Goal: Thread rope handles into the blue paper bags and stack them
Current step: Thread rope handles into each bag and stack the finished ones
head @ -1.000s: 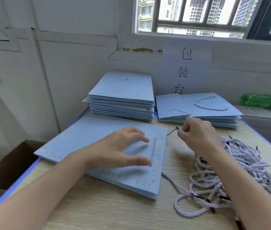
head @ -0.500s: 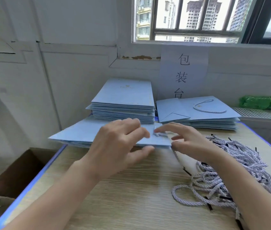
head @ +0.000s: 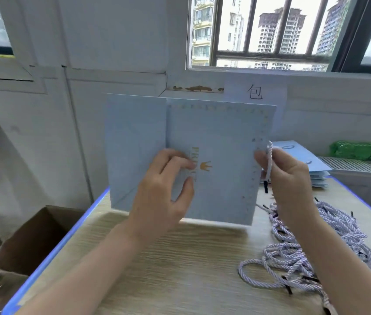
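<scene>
You face a white panelled wall (head: pixel 116 42) with peeling paint, a barred window (head: pixel 270 32) showing daylit towers, and a wood-grain table (head: pixel 180 269).

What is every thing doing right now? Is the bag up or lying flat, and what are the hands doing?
Blue paper bag: folded flat, held upright above the table.
Left hand: grips the bag's front.
Right hand: pinches a rope handle at the bag's right edge.
Rope handle: hanging from the fingers.
Rope pile: loose, tangled on the table.
Bag stack: lying flat.
Cardboard box: open.
</scene>
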Demonstrator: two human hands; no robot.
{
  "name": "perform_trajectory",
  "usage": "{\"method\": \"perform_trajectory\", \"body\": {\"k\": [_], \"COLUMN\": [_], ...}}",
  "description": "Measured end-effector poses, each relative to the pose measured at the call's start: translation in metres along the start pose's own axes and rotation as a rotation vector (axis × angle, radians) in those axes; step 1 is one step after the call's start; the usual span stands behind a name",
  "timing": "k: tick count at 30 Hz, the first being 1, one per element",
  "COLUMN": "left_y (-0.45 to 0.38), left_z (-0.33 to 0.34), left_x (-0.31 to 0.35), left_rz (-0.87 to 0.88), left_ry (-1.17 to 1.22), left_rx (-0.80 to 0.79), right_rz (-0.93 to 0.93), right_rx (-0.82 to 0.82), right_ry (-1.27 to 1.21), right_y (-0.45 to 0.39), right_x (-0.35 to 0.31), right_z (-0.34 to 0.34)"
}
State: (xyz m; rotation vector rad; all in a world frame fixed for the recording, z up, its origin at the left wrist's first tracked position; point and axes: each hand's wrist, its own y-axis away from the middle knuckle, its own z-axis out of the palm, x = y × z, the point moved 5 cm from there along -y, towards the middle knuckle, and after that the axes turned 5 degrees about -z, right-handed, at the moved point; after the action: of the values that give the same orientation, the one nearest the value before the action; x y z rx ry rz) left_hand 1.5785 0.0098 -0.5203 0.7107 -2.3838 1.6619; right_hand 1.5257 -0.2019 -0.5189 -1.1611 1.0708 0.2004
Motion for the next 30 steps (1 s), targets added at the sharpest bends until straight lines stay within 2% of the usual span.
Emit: {"method": "perform_trajectory", "body": {"k": [3,5,6,8,10,12,15,16,18,20,25,28,30], "left_y": [0.002,0.004,0.006,0.012,0.022,0.031,0.037,0.038,0.039,0.042,0.051,0.054,0.054], "left_z": [0.007,0.013,0.017,0.030,0.043,0.051,0.054,0.053,0.053,0.055,0.060,0.065,0.067], "left_x": [-0.002,-0.004,-0.007,-0.015,-0.022,-0.026,-0.028,-0.027,-0.027,-0.027,-0.014,-0.012,-0.012], "left_rz": [0.005,-0.004,-0.015,-0.053,-0.079,-0.104,-0.153,-0.168,-0.206,-0.252,-0.304,-0.296,-0.297], "left_ry": [-0.001,-0.010,-0.029,-0.076,-0.152,-0.246,-0.316,-0.316,-0.320,-0.359,-0.438,-0.493,-0.502], "left_rx": [-0.084,-0.171,-0.244,-0.435,-0.623,-0.780,-0.942,-0.964,-1.019,-1.070,-1.106,-1.108,-1.132], "right_rz": [0.203,0.348,0.393,0.406,0.303,0.212,0.195,0.221,0.315,0.363,0.223,0.129,0.057], "right_rx": [-0.043,-0.175,-0.272,-0.506,-0.654,-0.601,-0.416,-0.401,-0.472,-0.588,-0.698,-0.706,-0.633], "right_ry": [-0.105,-0.057,0.052,0.431,0.807,0.953,1.151,1.239,1.335,1.338,1.380,1.361,1.180], "right_y": [0.004,0.012,0.016,0.024,0.025,0.017,0.001,-0.001,0.000,0.005,0.011,0.014,0.014], "right_x": [0.012,0.021,0.025,0.036,0.039,0.034,0.031,0.033,0.040,0.045,0.042,0.036,0.025], "right_z": [0.006,0.019,0.025,0.033,0.033,0.020,-0.017,-0.028,-0.038,-0.032,-0.006,0.006,0.016]}}
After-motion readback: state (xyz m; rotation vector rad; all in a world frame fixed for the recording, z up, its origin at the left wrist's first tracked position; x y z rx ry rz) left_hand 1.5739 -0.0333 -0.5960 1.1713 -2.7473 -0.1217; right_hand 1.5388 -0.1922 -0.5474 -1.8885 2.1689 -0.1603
